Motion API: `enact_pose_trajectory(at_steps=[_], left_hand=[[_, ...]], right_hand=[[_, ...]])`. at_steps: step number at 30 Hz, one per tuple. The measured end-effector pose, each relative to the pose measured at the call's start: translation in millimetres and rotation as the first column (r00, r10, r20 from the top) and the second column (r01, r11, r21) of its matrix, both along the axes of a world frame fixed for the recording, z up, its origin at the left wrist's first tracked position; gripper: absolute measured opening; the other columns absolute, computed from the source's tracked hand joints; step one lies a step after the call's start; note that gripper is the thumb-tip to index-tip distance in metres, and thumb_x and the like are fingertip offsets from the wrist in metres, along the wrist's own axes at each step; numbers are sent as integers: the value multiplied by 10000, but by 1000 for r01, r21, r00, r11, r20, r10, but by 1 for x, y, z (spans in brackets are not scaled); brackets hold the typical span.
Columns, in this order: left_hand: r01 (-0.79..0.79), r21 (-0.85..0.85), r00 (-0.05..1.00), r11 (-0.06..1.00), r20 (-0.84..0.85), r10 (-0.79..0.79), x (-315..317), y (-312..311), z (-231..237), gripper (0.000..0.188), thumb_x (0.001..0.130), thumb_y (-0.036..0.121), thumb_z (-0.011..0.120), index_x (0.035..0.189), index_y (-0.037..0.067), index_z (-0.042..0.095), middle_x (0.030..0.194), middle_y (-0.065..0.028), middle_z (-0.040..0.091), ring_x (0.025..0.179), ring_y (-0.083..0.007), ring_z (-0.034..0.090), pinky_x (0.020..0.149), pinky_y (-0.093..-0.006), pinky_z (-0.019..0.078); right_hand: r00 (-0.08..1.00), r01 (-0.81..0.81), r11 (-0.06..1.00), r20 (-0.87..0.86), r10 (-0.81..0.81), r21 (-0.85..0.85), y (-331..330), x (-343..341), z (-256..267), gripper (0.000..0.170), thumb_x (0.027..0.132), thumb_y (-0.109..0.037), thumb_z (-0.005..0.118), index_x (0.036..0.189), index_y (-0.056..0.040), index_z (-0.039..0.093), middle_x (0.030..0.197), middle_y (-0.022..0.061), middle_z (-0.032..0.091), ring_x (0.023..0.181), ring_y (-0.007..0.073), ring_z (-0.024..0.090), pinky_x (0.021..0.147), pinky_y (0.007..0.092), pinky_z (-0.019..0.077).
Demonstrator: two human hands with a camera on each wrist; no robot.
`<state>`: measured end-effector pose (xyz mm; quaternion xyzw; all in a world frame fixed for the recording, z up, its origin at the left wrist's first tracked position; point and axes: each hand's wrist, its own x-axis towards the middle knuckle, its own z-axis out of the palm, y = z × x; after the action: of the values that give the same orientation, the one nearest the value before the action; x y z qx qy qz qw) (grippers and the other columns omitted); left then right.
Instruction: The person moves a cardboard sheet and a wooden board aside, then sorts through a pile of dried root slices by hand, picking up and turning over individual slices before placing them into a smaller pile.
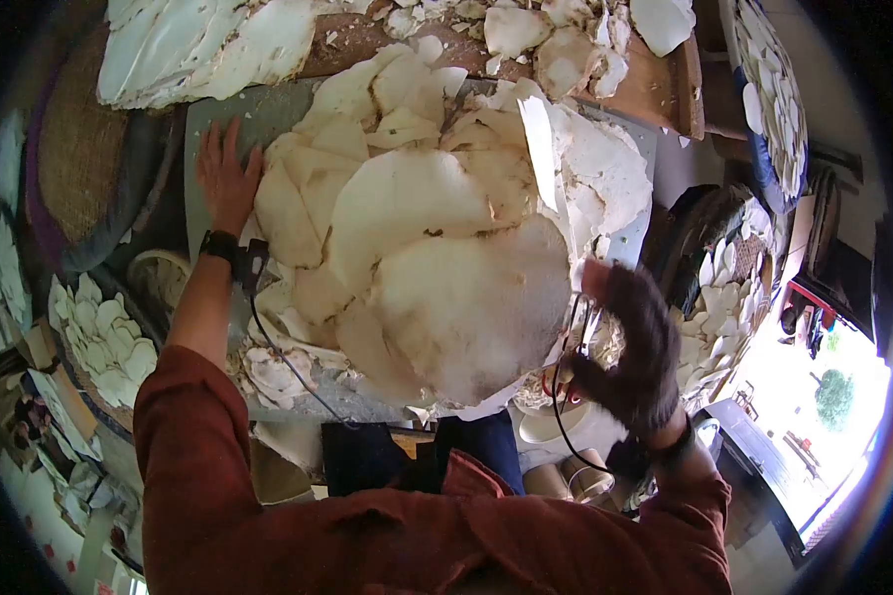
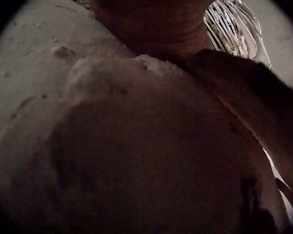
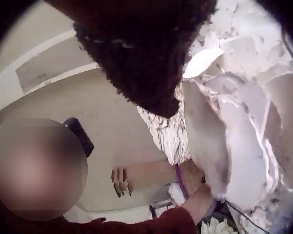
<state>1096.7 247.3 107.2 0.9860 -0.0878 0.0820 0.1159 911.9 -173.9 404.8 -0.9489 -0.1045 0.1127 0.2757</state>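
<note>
My left hand rests with spread fingers on a grey board, left of a pile of broad, thin, cream-coloured slabs with brownish edges. The topmost large slab lies at the pile's near side. At its right edge my right hand, in a dark brown fuzzy fingerless glove, has its fingers and thumb held apart with nothing visible between them. In the right wrist view the glove hides most of that hand. Red-handled scissors lie below the pile's right side. The left wrist view is mostly dark.
A stack of pale slabs stands at the back left. Broken pieces lie on a brown wooden tray behind the pile. Round trays of small pale pieces flank the board. A black cable hangs from my left wrist.
</note>
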Motion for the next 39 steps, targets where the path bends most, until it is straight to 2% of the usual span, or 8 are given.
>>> enact_pose_trajectory(at_steps=[2,12,20,23,29,33,36,39], left_hand=[[10,2,1000,1000,11,-10,0,3,-3,562,914,382,549,1410,173,387,1481,-159,305,1389,-344,231,1121,-512,170],[50,-13,998,999,28,-50,3,6,-8,567,910,322,576,1414,146,385,1488,-147,303,1382,-329,255,1118,-502,181],[63,34,998,997,6,-63,5,3,-5,547,931,272,540,1424,114,362,1503,-133,281,1407,-318,215,1127,-495,174],[22,69,998,997,-53,-18,2,-1,0,539,938,245,523,1432,114,351,1515,-130,263,1410,-319,209,1129,-492,174],[31,93,996,995,-84,-23,6,-1,2,551,952,256,501,1453,119,320,1539,-118,217,1423,-303,172,1137,-481,170],[14,104,996,995,-95,-4,4,-2,4,549,963,320,468,1452,116,324,1538,-117,216,1427,-301,165,1140,-499,163],[17,102,997,995,-77,-9,7,-4,4,550,964,340,455,1450,117,329,1536,-125,219,1427,-308,167,1141,-502,157],[15,118,997,993,-79,-5,8,3,-3,551,965,346,441,1451,113,327,1533,-137,222,1425,-316,173,1140,-500,152]], right_hand=[[970,234,972,-70,-232,18,7,13,-19,698,701,-263,792,1282,-16,496,1230,231,549,1134,392,546,944,441,455],[982,23,955,-184,33,294,35,12,-23,692,778,-323,724,1324,4,453,1228,248,506,1099,390,541,930,444,459],[964,260,964,65,-256,-56,-99,133,-95,490,811,-281,666,1256,-111,552,1211,169,570,1132,336,539,938,416,450],[953,-24,877,255,165,-479,-125,184,-168,585,738,-213,656,1306,-251,520,1373,130,442,1229,363,453,1039,470,360],[765,-237,742,351,541,-627,-156,259,-223,472,794,-278,560,1250,-394,536,1319,90,474,1235,315,447,1010,517,354],[729,-15,756,511,456,-654,-185,305,-223,440,804,-262,528,1224,-385,560,1279,76,489,1245,302,423,1006,492,339],[876,129,702,413,250,-700,-199,332,-188,586,732,-272,660,1298,-317,516,1338,95,468,1284,316,390,1009,494,359],[910,206,933,408,-71,-296,-216,338,-161,684,685,-280,784,1305,-179,513,1352,121,480,1270,337,425,1040,416,381]])
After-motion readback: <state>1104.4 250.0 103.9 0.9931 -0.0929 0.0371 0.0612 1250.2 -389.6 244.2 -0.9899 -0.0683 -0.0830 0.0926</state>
